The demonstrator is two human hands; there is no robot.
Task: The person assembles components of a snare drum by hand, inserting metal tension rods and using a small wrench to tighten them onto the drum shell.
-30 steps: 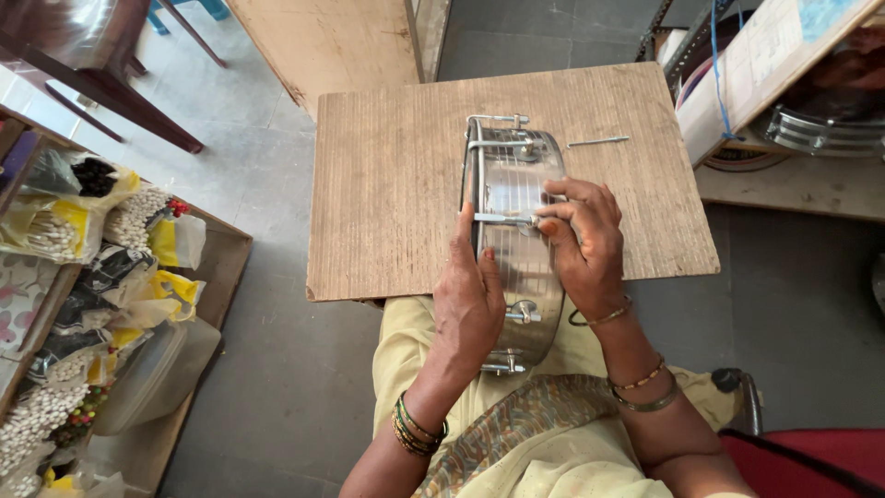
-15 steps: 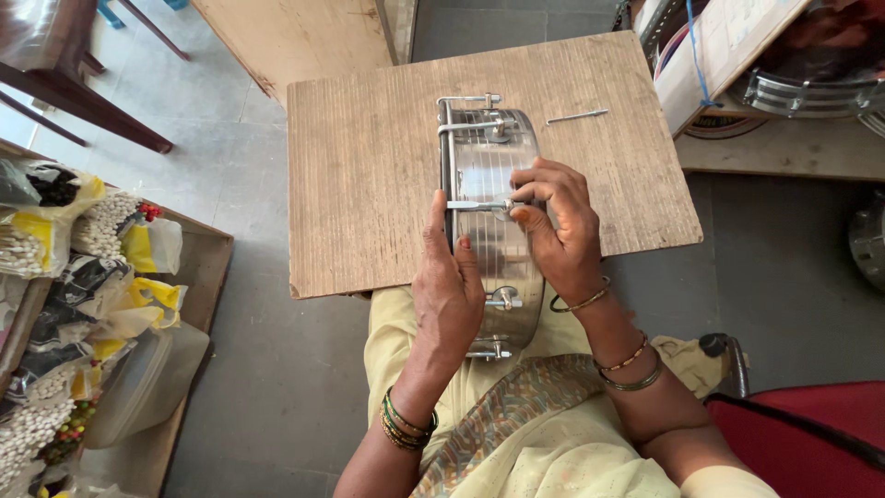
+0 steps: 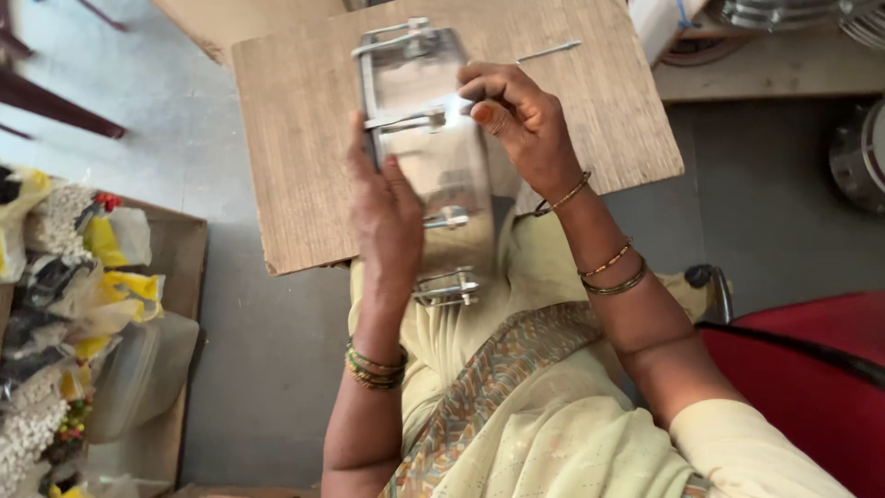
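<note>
A shiny steel tiffin carrier point(image 3: 433, 157) with a metal frame and clasps lies lengthwise over a wooden board point(image 3: 295, 138) across my lap. My left hand point(image 3: 383, 217) grips its left side, fingers along the frame. Fingertips of my right hand point(image 3: 521, 124) pinch the cross clasp near the carrier's upper half. A thin metal rod point(image 3: 549, 51) lies on the board beyond my right hand.
An open cardboard box point(image 3: 180, 304) at the left holds several plastic bags of small goods point(image 3: 83, 277). Steel vessels point(image 3: 862, 152) and a wooden shelf point(image 3: 774, 69) stand at the right. A red chair point(image 3: 811, 369) is at lower right. Dark furniture legs point(image 3: 55, 111) show at upper left.
The view has shifted so the board and carrier appear closer. Both hands keep their hold on the carrier; my right fingers stay at the clasp.
</note>
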